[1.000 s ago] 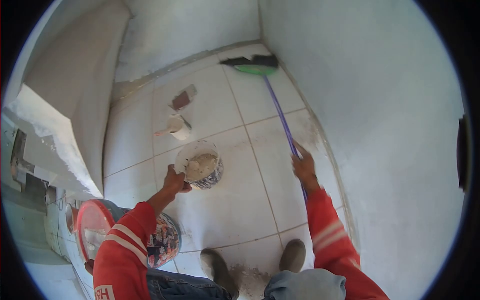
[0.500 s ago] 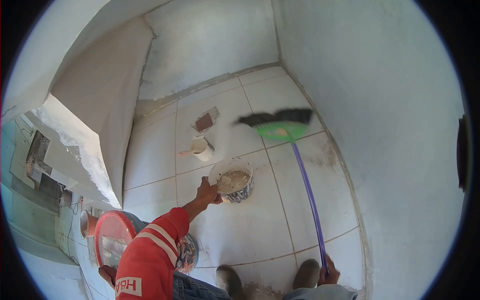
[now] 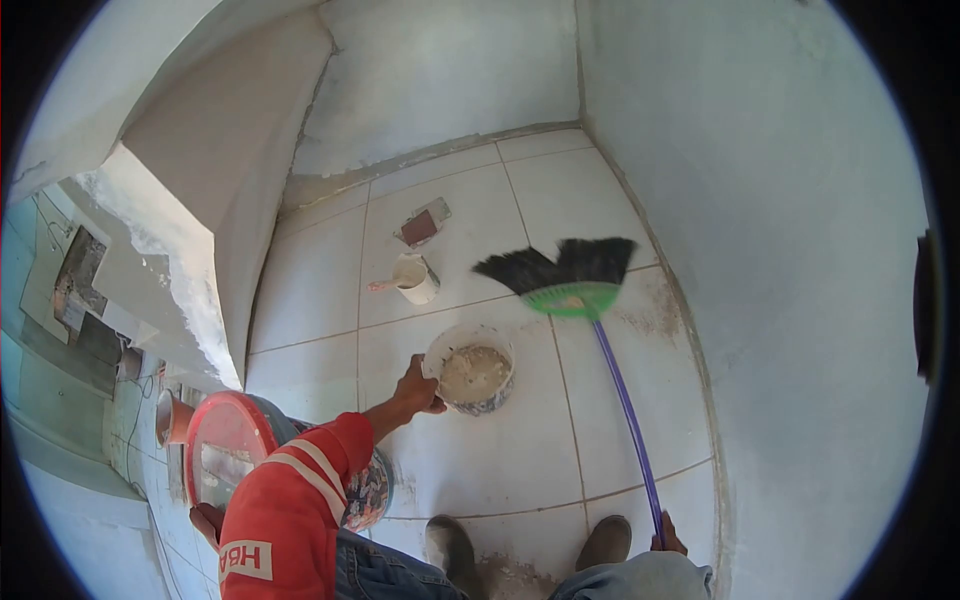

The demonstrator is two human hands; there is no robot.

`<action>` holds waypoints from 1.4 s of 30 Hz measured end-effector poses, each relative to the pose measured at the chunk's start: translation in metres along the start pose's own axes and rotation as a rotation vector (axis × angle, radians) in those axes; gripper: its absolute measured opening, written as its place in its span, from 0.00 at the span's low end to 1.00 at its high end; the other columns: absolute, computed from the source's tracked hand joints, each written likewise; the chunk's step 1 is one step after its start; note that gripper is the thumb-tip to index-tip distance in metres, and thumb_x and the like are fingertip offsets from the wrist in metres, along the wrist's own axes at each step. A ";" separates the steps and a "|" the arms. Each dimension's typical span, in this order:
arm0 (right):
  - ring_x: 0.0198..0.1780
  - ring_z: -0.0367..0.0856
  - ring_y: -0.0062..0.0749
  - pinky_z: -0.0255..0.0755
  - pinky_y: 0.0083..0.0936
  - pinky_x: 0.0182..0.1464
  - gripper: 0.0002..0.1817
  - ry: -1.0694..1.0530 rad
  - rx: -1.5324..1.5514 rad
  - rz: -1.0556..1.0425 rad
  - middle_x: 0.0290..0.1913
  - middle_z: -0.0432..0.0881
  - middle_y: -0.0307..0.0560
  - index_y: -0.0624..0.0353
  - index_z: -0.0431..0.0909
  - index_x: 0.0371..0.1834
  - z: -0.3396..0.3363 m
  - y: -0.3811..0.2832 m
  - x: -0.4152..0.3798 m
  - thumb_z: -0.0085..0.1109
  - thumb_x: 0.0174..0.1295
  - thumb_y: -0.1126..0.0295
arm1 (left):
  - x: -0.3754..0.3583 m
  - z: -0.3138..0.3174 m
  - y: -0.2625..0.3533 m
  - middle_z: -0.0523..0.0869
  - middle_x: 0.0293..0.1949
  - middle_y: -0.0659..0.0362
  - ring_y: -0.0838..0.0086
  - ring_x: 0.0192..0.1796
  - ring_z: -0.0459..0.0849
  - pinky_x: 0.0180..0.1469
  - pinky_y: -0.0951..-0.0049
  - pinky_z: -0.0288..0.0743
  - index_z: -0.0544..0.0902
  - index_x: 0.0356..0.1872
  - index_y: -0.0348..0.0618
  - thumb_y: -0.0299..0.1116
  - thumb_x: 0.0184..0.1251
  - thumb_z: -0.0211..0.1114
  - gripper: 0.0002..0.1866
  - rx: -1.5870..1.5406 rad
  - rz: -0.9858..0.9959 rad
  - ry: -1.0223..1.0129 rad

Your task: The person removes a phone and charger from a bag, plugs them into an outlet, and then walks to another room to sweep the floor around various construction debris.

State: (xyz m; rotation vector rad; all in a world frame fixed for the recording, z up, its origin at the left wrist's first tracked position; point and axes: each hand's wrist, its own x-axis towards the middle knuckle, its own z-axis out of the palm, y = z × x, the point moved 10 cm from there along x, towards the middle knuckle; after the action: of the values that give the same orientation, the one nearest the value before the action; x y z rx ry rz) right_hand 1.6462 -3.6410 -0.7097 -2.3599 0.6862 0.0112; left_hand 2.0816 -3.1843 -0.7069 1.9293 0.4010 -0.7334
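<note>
My left hand (image 3: 416,388), in a red sleeve, grips the near left rim of a round white tub (image 3: 505,388) with pale, lumpy, plaster-like material inside. Low on the right, my right hand (image 3: 672,538) closes around the top of a broom's purple handle (image 3: 628,420); my knee partly hides this hand. The broom's green head (image 3: 572,299) and black bristles (image 3: 580,262) lie on the tiles right of the tub. Beyond the tub stands a white cup (image 3: 424,288) with a pinkish handle sticking out of its left side.
A reddish-brown pad (image 3: 418,229) lies on a flat plate farther off. Left of my legs are a bucket with a red rim (image 3: 262,425) and an orange pot (image 3: 178,418). Walls bound the right and far sides; dirt marks the floor (image 3: 655,310) by the right wall.
The tub has come slightly nearer and sits less tilted. The broom head has swung toward me; its bristles, blurred before, now show a split. The view has shifted a little.
</note>
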 end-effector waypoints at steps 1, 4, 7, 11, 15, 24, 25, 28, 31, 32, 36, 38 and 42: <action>0.28 0.84 0.48 0.77 0.40 0.33 0.33 0.002 0.037 0.051 0.31 0.83 0.56 0.51 0.71 0.72 0.007 0.033 -0.017 0.57 0.60 0.80 | -0.001 0.005 0.001 0.85 0.44 0.41 0.62 0.29 0.90 0.31 0.66 0.92 0.54 0.73 0.46 0.20 0.66 0.51 0.34 0.008 0.005 -0.002; 0.28 0.82 0.42 0.77 0.37 0.34 0.30 0.041 0.092 0.165 0.29 0.81 0.51 0.50 0.70 0.71 0.034 0.102 -0.048 0.58 0.62 0.74 | -0.010 0.035 0.018 0.85 0.48 0.42 0.61 0.33 0.91 0.35 0.67 0.92 0.56 0.73 0.48 0.20 0.67 0.51 0.33 0.194 0.079 -0.061; 0.33 0.84 0.52 0.79 0.41 0.37 0.30 0.035 0.097 0.245 0.35 0.83 0.56 0.55 0.74 0.67 0.037 0.064 -0.040 0.63 0.56 0.76 | -0.002 0.058 0.028 0.87 0.43 0.44 0.62 0.33 0.91 0.35 0.66 0.91 0.55 0.73 0.47 0.24 0.68 0.54 0.33 0.311 0.161 -0.146; 0.55 0.75 0.54 0.71 0.47 0.55 0.28 0.048 -0.181 0.235 0.48 0.74 0.57 0.59 0.74 0.63 0.034 0.004 0.004 0.65 0.56 0.72 | 0.011 0.064 0.026 0.88 0.38 0.46 0.63 0.30 0.91 0.32 0.67 0.90 0.58 0.73 0.44 0.34 0.69 0.57 0.32 0.495 0.121 -0.233; 0.54 0.75 0.55 0.71 0.46 0.55 0.27 0.252 -0.271 0.083 0.49 0.75 0.56 0.59 0.75 0.61 0.020 -0.046 0.059 0.65 0.55 0.75 | 0.026 0.028 0.029 0.87 0.42 0.45 0.57 0.36 0.90 0.40 0.58 0.86 0.67 0.69 0.44 0.51 0.69 0.59 0.32 0.696 0.076 -0.169; 0.38 0.81 0.41 0.80 0.32 0.39 0.19 0.060 0.084 -0.257 0.42 0.78 0.54 0.61 0.80 0.53 0.037 -0.165 0.155 0.63 0.56 0.81 | 0.063 -0.106 0.100 0.83 0.53 0.43 0.48 0.57 0.83 0.58 0.51 0.78 0.75 0.62 0.49 0.42 0.62 0.66 0.27 1.011 0.307 0.407; 0.37 0.81 0.41 0.80 0.32 0.38 0.19 0.000 0.093 -0.296 0.41 0.79 0.54 0.61 0.80 0.53 0.037 -0.186 0.163 0.63 0.56 0.81 | 0.067 -0.111 0.104 0.83 0.53 0.43 0.48 0.57 0.83 0.58 0.51 0.78 0.75 0.62 0.49 0.42 0.62 0.66 0.27 1.002 0.302 0.404; 0.37 0.83 0.40 0.80 0.32 0.36 0.17 -0.117 0.001 -0.363 0.41 0.79 0.54 0.60 0.81 0.51 0.035 -0.233 0.188 0.65 0.57 0.79 | 0.068 -0.119 0.134 0.86 0.48 0.43 0.47 0.52 0.86 0.55 0.51 0.80 0.79 0.57 0.46 0.39 0.60 0.66 0.23 0.921 0.370 0.511; 0.31 0.83 0.42 0.79 0.35 0.36 0.16 -0.153 -0.167 -0.420 0.39 0.81 0.51 0.59 0.81 0.51 0.030 -0.271 0.208 0.65 0.59 0.74 | 0.076 -0.125 0.148 0.88 0.44 0.43 0.45 0.48 0.87 0.52 0.50 0.82 0.82 0.51 0.42 0.38 0.59 0.67 0.20 0.796 0.406 0.637; 0.30 0.84 0.44 0.80 0.36 0.38 0.17 -0.163 -0.243 -0.466 0.39 0.83 0.52 0.59 0.81 0.52 0.034 -0.274 0.214 0.65 0.60 0.70 | 0.077 -0.124 0.148 0.88 0.43 0.45 0.47 0.48 0.88 0.51 0.52 0.82 0.83 0.48 0.43 0.38 0.59 0.67 0.17 0.731 0.393 0.665; 0.43 0.87 0.46 0.79 0.38 0.48 0.23 -0.323 0.061 -0.224 0.44 0.86 0.58 0.62 0.78 0.59 0.060 -0.281 0.227 0.66 0.63 0.64 | 0.082 -0.083 0.159 0.89 0.41 0.49 0.52 0.47 0.88 0.51 0.54 0.82 0.85 0.41 0.44 0.38 0.59 0.68 0.12 0.706 0.355 0.581; 0.43 0.87 0.48 0.79 0.39 0.49 0.25 -0.263 0.072 -0.187 0.45 0.86 0.59 0.62 0.76 0.61 0.092 -0.264 0.241 0.66 0.64 0.60 | 0.088 -0.062 0.165 0.89 0.39 0.47 0.51 0.46 0.89 0.50 0.53 0.83 0.85 0.40 0.42 0.37 0.59 0.68 0.12 0.716 0.436 0.541; 0.45 0.87 0.53 0.78 0.42 0.50 0.30 -0.408 0.241 -0.055 0.45 0.86 0.61 0.60 0.76 0.62 0.167 -0.264 0.255 0.58 0.69 0.46 | 0.087 -0.048 0.182 0.89 0.36 0.48 0.52 0.41 0.90 0.46 0.53 0.83 0.85 0.36 0.42 0.36 0.59 0.68 0.09 0.642 0.548 0.518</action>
State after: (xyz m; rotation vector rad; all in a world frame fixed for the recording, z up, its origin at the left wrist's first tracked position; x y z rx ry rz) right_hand 2.0204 -3.4917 -0.7264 -2.0560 0.3981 0.3558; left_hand 2.2656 -3.2265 -0.6220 2.6755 -0.0919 0.0303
